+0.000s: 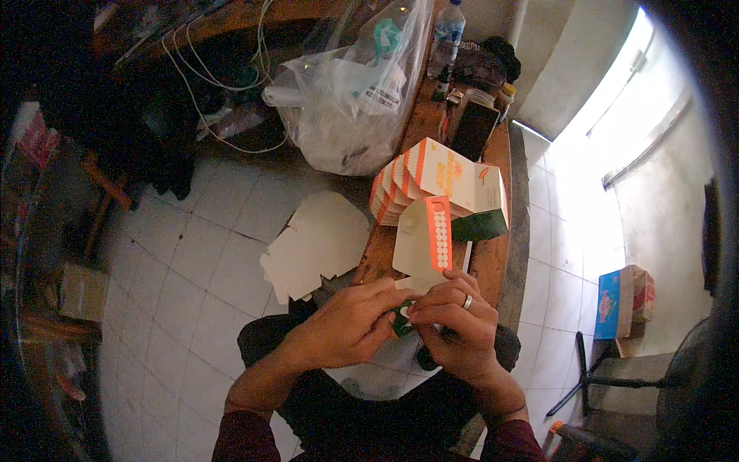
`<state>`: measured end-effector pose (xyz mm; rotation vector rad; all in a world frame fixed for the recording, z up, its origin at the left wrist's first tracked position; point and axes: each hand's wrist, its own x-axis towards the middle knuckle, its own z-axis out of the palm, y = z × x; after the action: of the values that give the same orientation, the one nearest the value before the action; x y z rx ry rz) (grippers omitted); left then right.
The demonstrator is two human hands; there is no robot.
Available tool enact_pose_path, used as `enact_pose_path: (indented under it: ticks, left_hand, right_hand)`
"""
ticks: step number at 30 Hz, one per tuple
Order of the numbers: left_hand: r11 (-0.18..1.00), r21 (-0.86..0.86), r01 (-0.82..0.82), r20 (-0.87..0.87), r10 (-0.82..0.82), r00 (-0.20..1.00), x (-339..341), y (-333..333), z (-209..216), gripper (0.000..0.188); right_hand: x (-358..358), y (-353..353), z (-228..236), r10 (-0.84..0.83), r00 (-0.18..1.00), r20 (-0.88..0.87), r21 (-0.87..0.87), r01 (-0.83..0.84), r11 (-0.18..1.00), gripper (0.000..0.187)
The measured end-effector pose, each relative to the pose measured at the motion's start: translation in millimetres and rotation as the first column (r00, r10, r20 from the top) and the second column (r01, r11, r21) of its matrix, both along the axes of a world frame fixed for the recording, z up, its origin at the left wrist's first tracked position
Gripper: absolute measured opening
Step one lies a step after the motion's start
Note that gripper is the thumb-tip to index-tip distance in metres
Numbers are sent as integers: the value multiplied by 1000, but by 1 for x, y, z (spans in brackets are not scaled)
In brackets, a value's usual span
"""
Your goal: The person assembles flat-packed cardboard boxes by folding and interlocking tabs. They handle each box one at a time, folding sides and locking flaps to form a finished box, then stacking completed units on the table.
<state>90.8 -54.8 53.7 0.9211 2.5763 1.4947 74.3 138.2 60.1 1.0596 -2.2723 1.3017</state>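
Note:
Both hands meet low in the middle of the head view, at the near end of a partly folded paper carton (pixel 414 240). Its inside is cream, and an orange strip with pale dots runs along its right side. My left hand (pixel 339 327) has its thumb and fingers closed on the carton's near part, where a small green patch shows. My right hand (pixel 459 314), with a ring on one finger, pinches the same end from the right. Just beyond stand nested folded cartons (pixel 446 181), white with orange zigzag edges. Flat pale carton blanks (pixel 319 240) lie in a pile to the left.
A narrow wooden bench (pixel 373 258) carries the cartons, a dark-screened phone (pixel 475 127) and a water bottle (pixel 446 35). A clear plastic bag (pixel 339 115) hangs at its left. White cables (pixel 202 115) dangle farther left. A blue box (pixel 610 304) stands at the right.

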Motion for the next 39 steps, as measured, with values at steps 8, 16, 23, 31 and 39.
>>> enact_pose_path:
  ticks: [8, 16, 23, 31, 39]
  left_hand:
    - [994, -90, 59, 90, -50, 995, 3, -3, 5, 44]
    - [996, -80, 40, -24, -42, 999, 8, -9, -9, 47]
    - [996, 92, -13, 62, 7, 998, 4, -12, -10, 34]
    - [991, 129, -20, 223, -10, 975, 2, -3, 6, 33]
    - [995, 97, 21, 86, -30, 996, 3, -12, 0, 26]
  right_hand:
    - [0, 0, 0, -28, 1000, 5, 27, 28, 999, 21]
    - [4, 0, -10, 53, 998, -44, 19, -52, 998, 21]
    - [1, -3, -10, -8, 999, -39, -76, 5, 997, 16]
    - [-5, 11, -8, 61, 995, 75, -78, -55, 995, 18]
    - [-8, 13, -3, 126, 939, 320, -42, -118, 992, 17]
